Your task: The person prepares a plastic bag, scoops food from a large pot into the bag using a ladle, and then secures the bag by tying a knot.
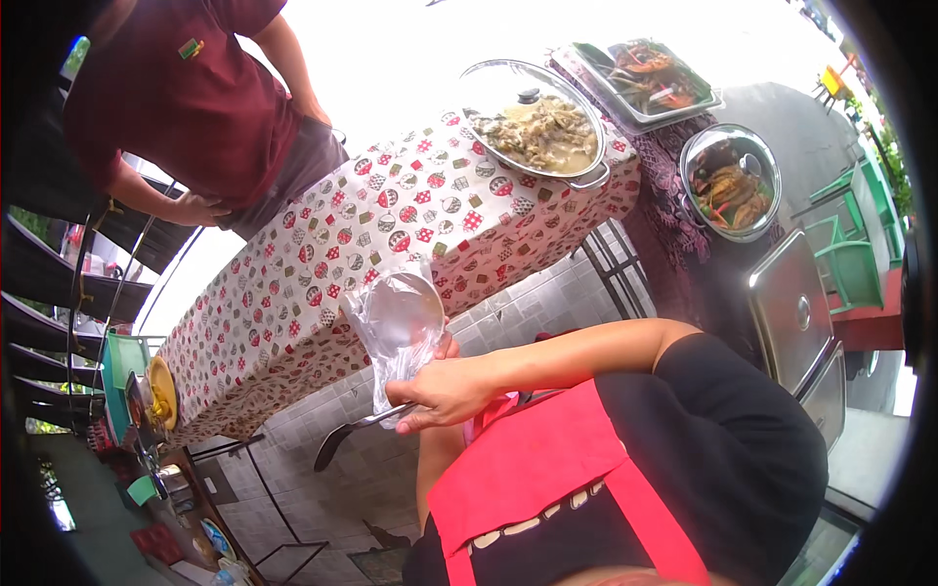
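Observation:
In front of my red apron (527, 469), my left hand (445, 347) holds a round bowl (410, 308) with clear plastic (366, 311) around it. The bowl is tilted above the near edge of the cloth-covered table, and the fingers are partly hidden behind it and my right arm. My right hand (443, 392) grips the thin metal handle of a serving utensil with a dark head (335, 445), which points down and left. Gathered folds of the same plastic lie against my right thumb and fingers.
A printed tablecloth (396, 198) covers the long table. On it stands a glass-lidded pan of stew (542, 132). Rightward are a covered tray of seafood (652, 80), a lidded oval dish (733, 183) and a metal chafing lid (788, 315). A person in maroon (190, 110) stands opposite.

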Available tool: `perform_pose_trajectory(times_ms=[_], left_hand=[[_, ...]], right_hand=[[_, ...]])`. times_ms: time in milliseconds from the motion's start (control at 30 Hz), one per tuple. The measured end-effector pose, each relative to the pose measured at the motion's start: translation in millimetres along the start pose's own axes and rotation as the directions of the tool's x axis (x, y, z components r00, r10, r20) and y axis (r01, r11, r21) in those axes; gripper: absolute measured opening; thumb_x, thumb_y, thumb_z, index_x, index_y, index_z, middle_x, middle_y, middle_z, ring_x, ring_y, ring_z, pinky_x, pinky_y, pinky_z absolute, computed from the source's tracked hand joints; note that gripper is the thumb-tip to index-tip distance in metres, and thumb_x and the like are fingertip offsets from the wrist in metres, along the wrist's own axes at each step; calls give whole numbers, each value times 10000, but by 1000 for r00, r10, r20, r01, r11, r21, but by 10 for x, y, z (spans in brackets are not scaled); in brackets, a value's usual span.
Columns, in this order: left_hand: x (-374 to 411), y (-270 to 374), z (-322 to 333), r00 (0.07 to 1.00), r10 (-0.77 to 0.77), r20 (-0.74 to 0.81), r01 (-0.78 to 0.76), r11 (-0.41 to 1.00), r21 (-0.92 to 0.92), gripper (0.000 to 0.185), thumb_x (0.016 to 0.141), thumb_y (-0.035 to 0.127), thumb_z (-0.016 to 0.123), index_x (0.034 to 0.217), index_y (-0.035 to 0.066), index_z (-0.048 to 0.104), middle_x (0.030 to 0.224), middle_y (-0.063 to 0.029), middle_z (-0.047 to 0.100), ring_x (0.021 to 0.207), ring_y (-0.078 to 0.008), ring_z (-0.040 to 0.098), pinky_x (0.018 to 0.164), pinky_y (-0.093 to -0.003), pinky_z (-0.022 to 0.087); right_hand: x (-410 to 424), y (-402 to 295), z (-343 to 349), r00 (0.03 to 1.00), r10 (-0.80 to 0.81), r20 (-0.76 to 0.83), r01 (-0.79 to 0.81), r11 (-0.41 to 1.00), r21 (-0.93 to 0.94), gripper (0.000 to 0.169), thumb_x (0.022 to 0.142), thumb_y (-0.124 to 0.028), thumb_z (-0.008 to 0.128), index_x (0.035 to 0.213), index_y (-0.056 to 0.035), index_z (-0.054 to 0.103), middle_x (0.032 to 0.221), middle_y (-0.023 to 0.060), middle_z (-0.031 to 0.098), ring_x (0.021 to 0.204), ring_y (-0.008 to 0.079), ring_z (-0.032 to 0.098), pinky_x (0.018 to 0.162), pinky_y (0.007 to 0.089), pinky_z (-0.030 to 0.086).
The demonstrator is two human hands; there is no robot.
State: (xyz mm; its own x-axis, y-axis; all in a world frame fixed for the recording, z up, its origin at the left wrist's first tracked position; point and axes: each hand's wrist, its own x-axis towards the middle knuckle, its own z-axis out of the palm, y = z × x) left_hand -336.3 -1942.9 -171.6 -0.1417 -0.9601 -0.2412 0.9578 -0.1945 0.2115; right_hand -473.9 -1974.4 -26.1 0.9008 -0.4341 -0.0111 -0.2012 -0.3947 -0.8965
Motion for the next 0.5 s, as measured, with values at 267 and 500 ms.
perform_pose_trajectory(times_ms=[267, 500], left_hand=[[1051, 842, 120, 998, -15, 67, 15, 1000, 1, 175, 869, 159, 508, 940, 13, 574, 878, -143, 560, 412, -73, 368, 344, -176, 294], [1615, 1511, 41, 975, -175, 137, 169, 984, 52, 217, 891, 157, 460, 992, -22, 529, 897, -162, 541, 417, -67, 336, 336, -171, 265]], right_hand=[[-739, 782, -980, 786, 384, -485, -261, 917, 303, 132, 890, -160, 481, 941, -38, 478, 669, 37, 474, 662, 141, 488, 608, 328, 412], [-1834, 983, -611, 54, 453, -890, -924, 360, 127, 284, 768, -242, 615, 627, -29, 491, 516, 171, 498, 502, 361, 534, 481, 430, 391]])
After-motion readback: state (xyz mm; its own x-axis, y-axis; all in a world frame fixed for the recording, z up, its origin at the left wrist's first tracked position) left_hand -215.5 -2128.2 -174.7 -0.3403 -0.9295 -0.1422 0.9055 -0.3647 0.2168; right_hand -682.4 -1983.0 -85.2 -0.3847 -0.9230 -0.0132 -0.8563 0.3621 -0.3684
